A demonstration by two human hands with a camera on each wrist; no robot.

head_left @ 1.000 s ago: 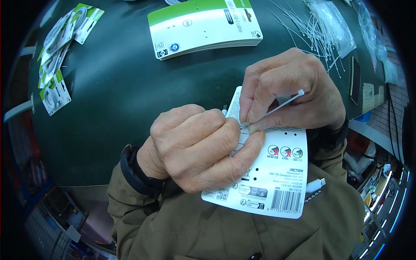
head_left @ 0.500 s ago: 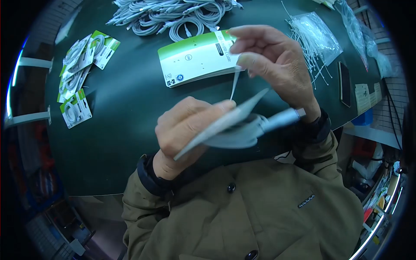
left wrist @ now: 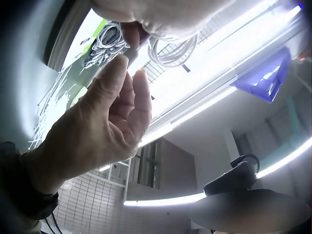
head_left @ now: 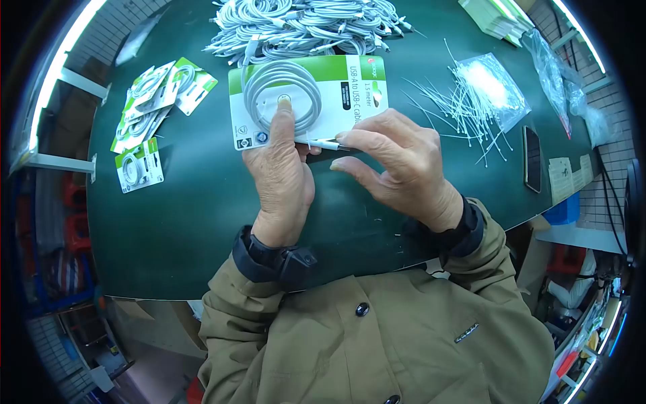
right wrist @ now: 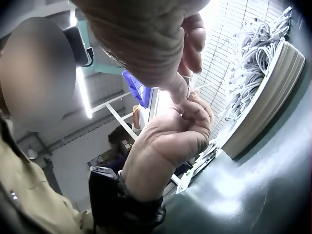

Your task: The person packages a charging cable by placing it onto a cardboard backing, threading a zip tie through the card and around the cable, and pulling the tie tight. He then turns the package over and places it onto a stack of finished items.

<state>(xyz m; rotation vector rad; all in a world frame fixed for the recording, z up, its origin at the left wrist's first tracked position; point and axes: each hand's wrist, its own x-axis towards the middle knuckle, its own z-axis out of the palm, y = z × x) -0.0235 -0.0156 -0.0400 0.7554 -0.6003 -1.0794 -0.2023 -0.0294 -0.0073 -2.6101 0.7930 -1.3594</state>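
Note:
A green-and-white cable card (head_left: 334, 101) faces up with a coiled grey-white cable (head_left: 312, 91) over its left part. My left hand (head_left: 279, 165) grips its lower edge, thumb lying inside the coil and the other fingers mostly hidden beneath. One plug (head_left: 327, 144) sticks out rightward below the card; the other points up at the coil's upper left. At the lower plug's tip is the index finger of my right hand (head_left: 407, 158), its thumb held apart below. The left wrist view shows my right hand (left wrist: 97, 117) with bent fingers. Where the card stack's edge lies behind is unclear from above.
A heap of grey-white cables (head_left: 303, 27) lies beyond the card. Carded cables (head_left: 141, 168) are at the left. Loose white ties (head_left: 464, 111), a clear bag (head_left: 494, 91) and a phone (head_left: 532, 159) lie at the right; more cards (head_left: 494, 20) stand at the back right.
The card has turned from its printed back to its coil side and moved forward, away from the body. My right hand has let go of the white tie and come down beside the lower plug.

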